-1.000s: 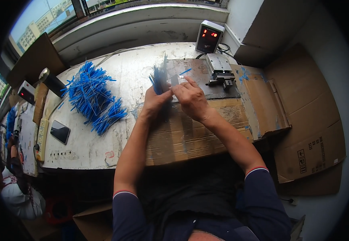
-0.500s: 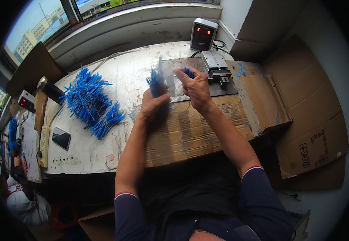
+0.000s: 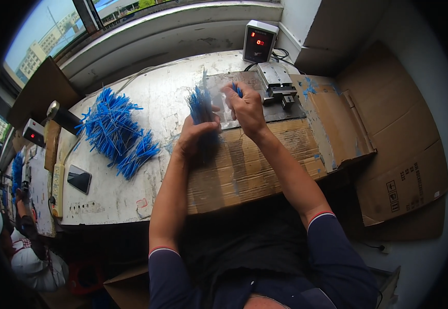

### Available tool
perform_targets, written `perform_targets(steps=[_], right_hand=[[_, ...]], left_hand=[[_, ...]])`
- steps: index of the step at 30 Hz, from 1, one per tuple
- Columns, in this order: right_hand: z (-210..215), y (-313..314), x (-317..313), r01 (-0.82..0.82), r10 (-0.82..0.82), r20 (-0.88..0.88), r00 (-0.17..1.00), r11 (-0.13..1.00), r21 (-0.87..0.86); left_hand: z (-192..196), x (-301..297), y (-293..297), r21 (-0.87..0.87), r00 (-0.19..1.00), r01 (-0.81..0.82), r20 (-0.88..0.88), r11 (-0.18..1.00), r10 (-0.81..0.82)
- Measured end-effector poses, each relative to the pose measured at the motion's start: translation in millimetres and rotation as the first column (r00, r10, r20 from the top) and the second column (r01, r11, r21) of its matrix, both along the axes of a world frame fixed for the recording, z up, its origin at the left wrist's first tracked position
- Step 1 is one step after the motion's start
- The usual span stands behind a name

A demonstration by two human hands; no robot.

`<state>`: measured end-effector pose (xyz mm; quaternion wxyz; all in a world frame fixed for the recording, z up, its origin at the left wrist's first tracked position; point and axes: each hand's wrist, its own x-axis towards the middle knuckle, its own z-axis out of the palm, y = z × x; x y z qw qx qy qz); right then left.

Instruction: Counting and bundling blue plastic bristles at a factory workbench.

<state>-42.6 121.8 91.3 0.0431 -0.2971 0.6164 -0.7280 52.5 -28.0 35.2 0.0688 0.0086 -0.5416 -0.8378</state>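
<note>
My left hand [image 3: 195, 135] is closed round the lower part of an upright bundle of thin blue wires [image 3: 200, 105], whose pale, fine ends fan out at the top. To its right my right hand [image 3: 246, 109] is curled, thumb against fingers, with a few short blue wires [image 3: 238, 91] showing above the grip. The lower ends of these wires are hidden by the fingers. A gap separates the two hands, which are over the edge between a metal plate [image 3: 224, 82] and a cardboard sheet [image 3: 255, 159]. Left of them lies a large loose heap of blue wires [image 3: 112, 121].
A small metal fixture [image 3: 278, 82] sits behind my right hand, with a digital display box [image 3: 260, 41] beyond it. At left are a phone [image 3: 79, 178], a dark cylinder [image 3: 64, 116] and a power strip [image 3: 57, 190]. Cardboard [image 3: 394, 129] stands at right; another person [image 3: 36, 257] is at far left.
My right hand has shifted slightly left, and fewer blue wires show above its fingers. The left hand keeps its bundle nearly in place. The digits on the display box have changed.
</note>
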Motion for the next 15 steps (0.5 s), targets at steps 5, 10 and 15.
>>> perform_targets(steps=[5, 10, 15], right_hand=[[-6, -12, 19, 0.006, 0.028, -0.18, 0.983, 0.983, 0.184], [-9, -10, 10, 0.06, 0.001, -0.299, 0.954, 0.979, 0.193], [-16, -4, 1, -0.044, 0.09, -0.232, 0.968, 0.98, 0.195]], left_hand=[[-5, 3, -9, -0.065, 0.996, 0.09, 0.008, 0.994, -0.089], [3, 6, 1, -0.051, 0.999, 0.033, 0.042, 0.998, -0.031], [-8, 2, -6, -0.086, 0.997, 0.071, 0.0, 0.994, -0.071]])
